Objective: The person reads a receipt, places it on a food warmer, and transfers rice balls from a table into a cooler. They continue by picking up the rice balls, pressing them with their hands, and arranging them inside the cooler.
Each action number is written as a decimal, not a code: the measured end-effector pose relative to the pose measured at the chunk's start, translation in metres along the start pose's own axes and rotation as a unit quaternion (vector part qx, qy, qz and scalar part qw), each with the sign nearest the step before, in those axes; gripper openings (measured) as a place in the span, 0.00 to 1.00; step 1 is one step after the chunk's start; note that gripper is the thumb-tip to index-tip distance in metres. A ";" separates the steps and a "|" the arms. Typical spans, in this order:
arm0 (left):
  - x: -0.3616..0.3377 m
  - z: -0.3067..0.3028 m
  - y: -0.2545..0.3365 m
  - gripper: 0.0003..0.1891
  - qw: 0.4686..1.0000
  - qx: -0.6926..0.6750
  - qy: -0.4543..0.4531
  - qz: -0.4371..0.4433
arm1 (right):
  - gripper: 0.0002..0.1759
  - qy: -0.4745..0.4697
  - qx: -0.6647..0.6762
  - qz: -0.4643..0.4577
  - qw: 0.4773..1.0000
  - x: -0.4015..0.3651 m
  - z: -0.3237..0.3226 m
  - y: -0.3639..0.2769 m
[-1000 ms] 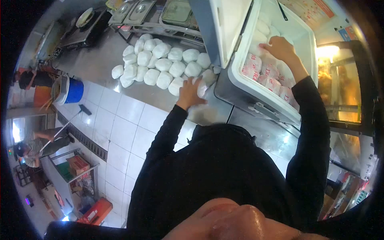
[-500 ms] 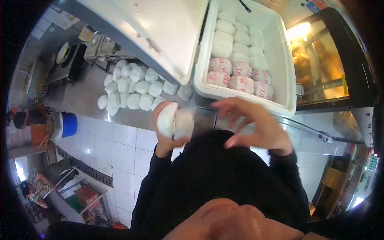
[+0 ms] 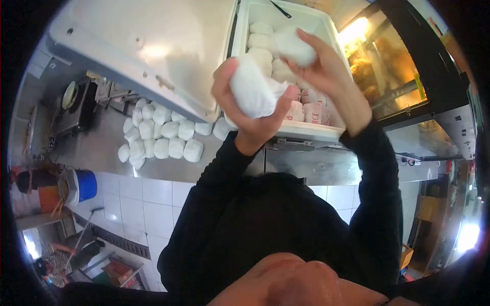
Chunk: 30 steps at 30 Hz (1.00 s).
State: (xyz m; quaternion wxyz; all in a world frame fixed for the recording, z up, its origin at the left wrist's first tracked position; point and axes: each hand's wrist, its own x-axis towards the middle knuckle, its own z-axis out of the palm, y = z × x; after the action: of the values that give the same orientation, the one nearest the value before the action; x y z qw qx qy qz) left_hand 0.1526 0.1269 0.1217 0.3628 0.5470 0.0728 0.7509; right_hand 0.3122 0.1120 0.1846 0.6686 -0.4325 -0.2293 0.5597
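Note:
My left hand (image 3: 249,131) is raised before the cooler box, closed around a white paper-wrapped bundle (image 3: 251,89) of about burger size. Over the box's opening, my right hand (image 3: 331,71) grips a second white paper-wrapped bundle (image 3: 297,48), slightly blurred by motion. The white cooler box (image 3: 325,23) stands open, with rows of similar white bundles (image 3: 261,41) inside. Nearer its front lie bundles in red-printed wrappers (image 3: 314,113), partly hidden by my hands. To the left, a pile of white bundles (image 3: 161,130) rests on the steel counter (image 3: 112,158).
The box's raised lid (image 3: 153,30) leans left above the pile. A lit glass cabinet (image 3: 393,66) stands to the right. A black stove with a pan (image 3: 71,97) is at the far left. A blue bucket (image 3: 87,184) and a person (image 3: 58,257) are at lower left.
Both hands have moved up to the box. My left hand held two bundles together; now each hand has one. My right hand was empty before. The view has shifted slightly.

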 end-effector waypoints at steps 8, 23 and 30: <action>-0.003 -0.014 0.001 0.43 0.996 0.062 -0.035 -0.057 | 0.27 0.064 -0.410 0.057 0.908 0.243 -0.144 -0.021; 0.002 -0.005 0.011 0.40 0.984 0.049 -0.103 -0.134 | 0.25 0.194 -0.580 -0.020 0.791 0.256 -0.148 0.029; 0.015 -0.002 0.013 0.41 0.974 0.150 -0.126 -0.113 | 0.32 0.020 -0.605 0.089 0.791 0.203 -0.082 -0.038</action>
State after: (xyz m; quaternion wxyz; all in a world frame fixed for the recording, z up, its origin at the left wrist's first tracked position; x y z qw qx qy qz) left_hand 0.1430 0.1278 0.1388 0.3659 0.6734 0.1996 0.6106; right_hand 0.4522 0.2782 0.1374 0.2215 -0.7782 -0.4683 0.3549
